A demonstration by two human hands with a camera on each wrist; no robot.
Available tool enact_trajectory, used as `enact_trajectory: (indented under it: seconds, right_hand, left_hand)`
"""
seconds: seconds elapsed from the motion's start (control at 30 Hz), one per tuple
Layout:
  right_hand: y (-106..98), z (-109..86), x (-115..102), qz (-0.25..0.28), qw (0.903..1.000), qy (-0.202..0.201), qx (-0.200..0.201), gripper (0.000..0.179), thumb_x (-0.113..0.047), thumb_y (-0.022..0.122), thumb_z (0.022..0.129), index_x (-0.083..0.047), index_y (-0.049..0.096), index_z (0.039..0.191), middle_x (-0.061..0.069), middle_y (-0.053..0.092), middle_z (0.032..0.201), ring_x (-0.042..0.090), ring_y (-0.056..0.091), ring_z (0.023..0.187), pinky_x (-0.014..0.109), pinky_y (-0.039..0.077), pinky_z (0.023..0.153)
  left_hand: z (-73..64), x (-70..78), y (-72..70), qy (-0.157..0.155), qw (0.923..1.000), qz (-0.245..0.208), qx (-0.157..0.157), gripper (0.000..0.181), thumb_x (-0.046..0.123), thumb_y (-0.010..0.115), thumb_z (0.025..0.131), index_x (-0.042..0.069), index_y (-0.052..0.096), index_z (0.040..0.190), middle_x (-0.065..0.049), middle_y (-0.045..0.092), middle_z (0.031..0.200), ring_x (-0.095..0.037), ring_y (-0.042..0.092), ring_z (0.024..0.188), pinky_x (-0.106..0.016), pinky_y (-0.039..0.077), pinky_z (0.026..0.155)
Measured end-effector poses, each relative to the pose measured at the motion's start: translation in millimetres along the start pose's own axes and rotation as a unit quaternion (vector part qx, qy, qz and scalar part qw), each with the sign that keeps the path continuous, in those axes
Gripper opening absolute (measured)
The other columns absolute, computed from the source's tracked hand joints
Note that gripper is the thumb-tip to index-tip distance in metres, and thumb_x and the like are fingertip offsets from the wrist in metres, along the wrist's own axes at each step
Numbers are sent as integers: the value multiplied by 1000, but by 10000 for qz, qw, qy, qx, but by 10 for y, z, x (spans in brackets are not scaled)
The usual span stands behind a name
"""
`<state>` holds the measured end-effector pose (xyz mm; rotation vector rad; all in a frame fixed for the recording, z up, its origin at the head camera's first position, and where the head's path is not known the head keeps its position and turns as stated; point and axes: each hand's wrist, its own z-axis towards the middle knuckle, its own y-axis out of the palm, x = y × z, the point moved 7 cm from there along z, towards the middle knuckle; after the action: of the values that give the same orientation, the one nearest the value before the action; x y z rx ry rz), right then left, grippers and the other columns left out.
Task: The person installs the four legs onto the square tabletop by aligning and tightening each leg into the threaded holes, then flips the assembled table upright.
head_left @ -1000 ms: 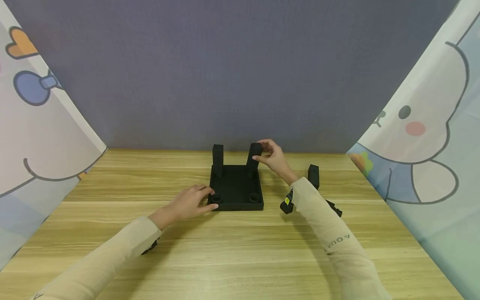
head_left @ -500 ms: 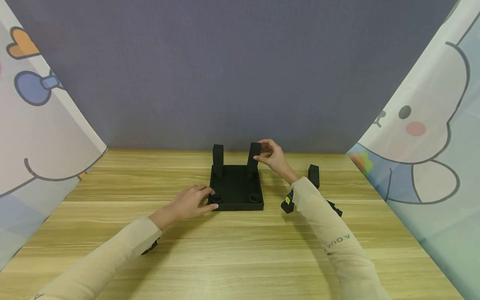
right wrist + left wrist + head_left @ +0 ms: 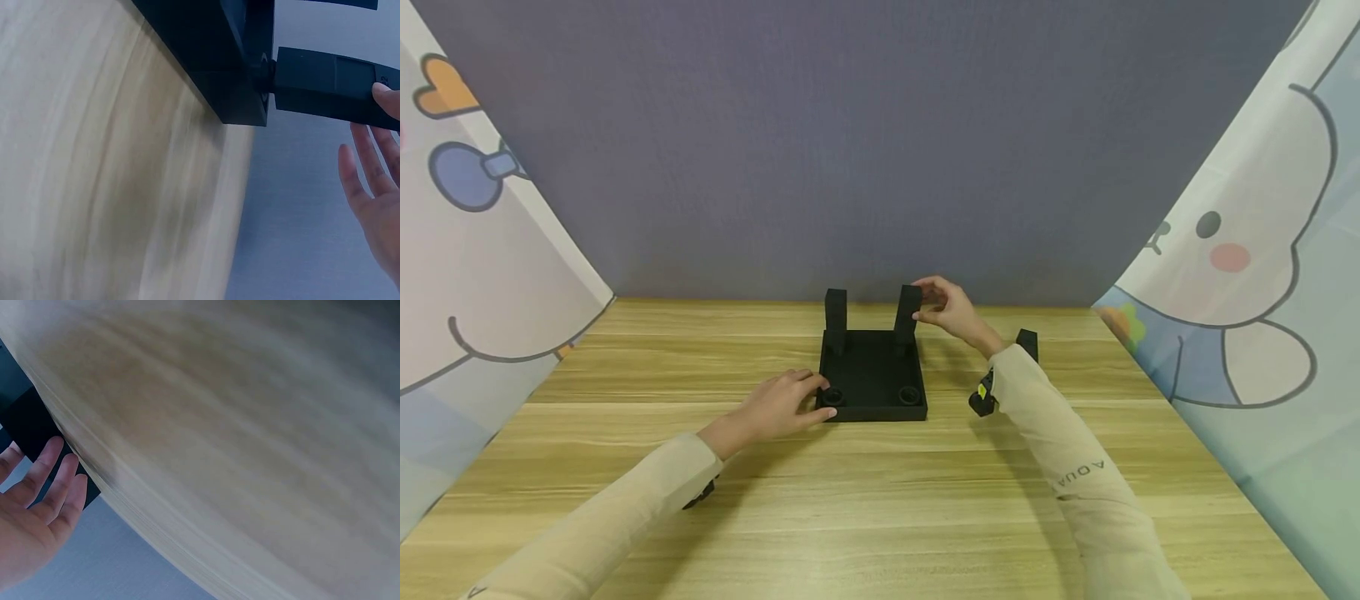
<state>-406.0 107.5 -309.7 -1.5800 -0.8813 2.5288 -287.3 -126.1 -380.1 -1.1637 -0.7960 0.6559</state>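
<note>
A square black tray-like base (image 3: pixel 872 367) lies on the table, with a ring-shaped socket (image 3: pixel 909 395) at each front corner. Two black rectangular posts stand at its back corners, the left post (image 3: pixel 836 317) untouched. My right hand (image 3: pixel 951 312) pinches the upper part of the right post (image 3: pixel 325 87). In the right wrist view, a narrow round neck joins that post to the base, and a small mark shows near my thumb. My left hand (image 3: pixel 778 404) rests its fingers and thumb against the base's front left corner; in the left wrist view its fingers (image 3: pixel 53 469) touch the black side.
Another black block (image 3: pixel 1028 344) sits on the table to the right, partly covered by my right sleeve. Dark wrist cameras show beneath both forearms. A grey panel (image 3: pixel 850 150) rises behind the table, with cartoon-print sheets at both sides.
My right hand has shifted slightly to the right on the post, and my forearm now covers more of the loose block. The post leans slightly less. My left hand and the base have stayed put.
</note>
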Motion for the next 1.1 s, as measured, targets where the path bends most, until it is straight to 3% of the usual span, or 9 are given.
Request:
enact_trajectory:
  seconds: [0.3, 0.47, 0.67, 0.9, 1.1]
  right_hand:
    - [22, -48, 129, -284, 9971, -4, 705, 47, -10, 73, 77, -5, 51, 119, 18, 59, 107, 31, 58, 94, 36, 51, 76]
    - [37, -70, 127, -355, 9955, -60, 873, 49, -13, 74, 77, -5, 51, 119, 18, 60, 107, 31, 59, 93, 39, 50, 75]
    - [33, -64, 85, -238, 9971, -186, 699, 51, -10, 73, 77, -2, 50, 122, 23, 58, 109, 38, 57, 97, 48, 48, 78]
    - [23, -15, 62, -386, 9989, -153, 223, 51, -9, 72, 78, -5, 50, 124, 18, 57, 116, 34, 57, 102, 44, 49, 83]
    - [25, -39, -14, -380, 9990, -14, 229, 48, -7, 70, 80, -1, 51, 123, 23, 58, 110, 36, 58, 99, 45, 49, 82]
  left_hand:
    - [0, -4, 0, 20, 10000, 20, 29, 48, 54, 55, 85, 15, 61, 111, 5, 57, 85, -4, 46, 67, -20, 39, 55]
    - [1, -1, 2, -11, 10000, 2, 8, 47, 54, 56, 85, 15, 61, 111, 5, 56, 84, -4, 45, 66, -20, 39, 55]
    - [2, -2, 8, -37, 10000, 47, -12, 47, 54, 56, 85, 15, 60, 111, 4, 57, 85, -4, 46, 67, -21, 40, 56]
    - [-1, -1, 2, -28, 10000, 45, 3, 47, 54, 55, 85, 15, 61, 111, 2, 59, 89, -5, 49, 70, -23, 43, 59]
    - [-1, 2, -3, 4, 10000, 47, 22, 47, 53, 55, 85, 14, 61, 110, 3, 58, 87, -5, 48, 69, -23, 43, 58]
